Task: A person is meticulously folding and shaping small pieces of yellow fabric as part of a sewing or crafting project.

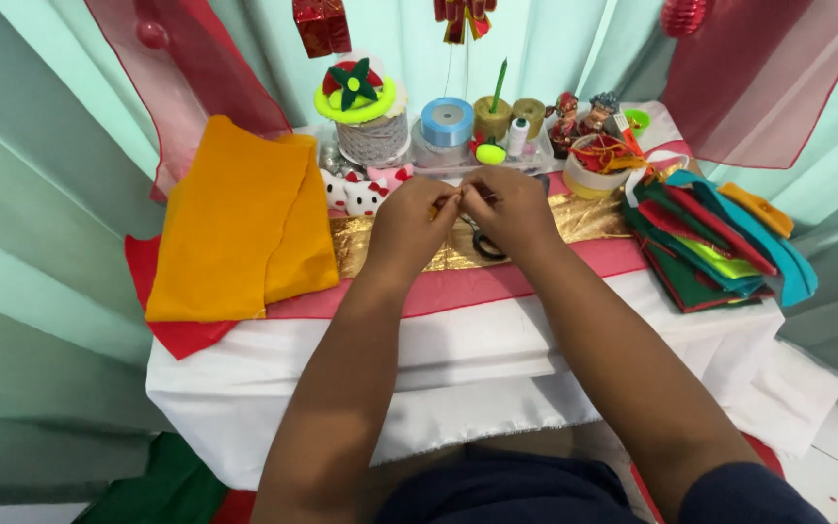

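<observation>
Head view: both hands, left hand (pixel 407 225) and right hand (pixel 508 209), meet over the worktop (pixel 497 340), fingers pinched together on a tiny yellowish piece (pixel 435 208), seemingly light and soft, above the scissors (pixel 485 243).

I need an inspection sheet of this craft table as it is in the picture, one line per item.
Surface: small table under a white cloth, with a pink and gold runner across it.
Job's things: a small piece, too small to identify, pinched between both hands; scissors lie beneath them.
Clutter: orange felt at left, stacked coloured felt at right, blue ribbon roll, lace spool, figurines at the back.
Fingers: left hand and right hand meet fingertip to fingertip.
Cables: nothing seen.
Surroundings: pale green curtains, red sheer drapes.
</observation>
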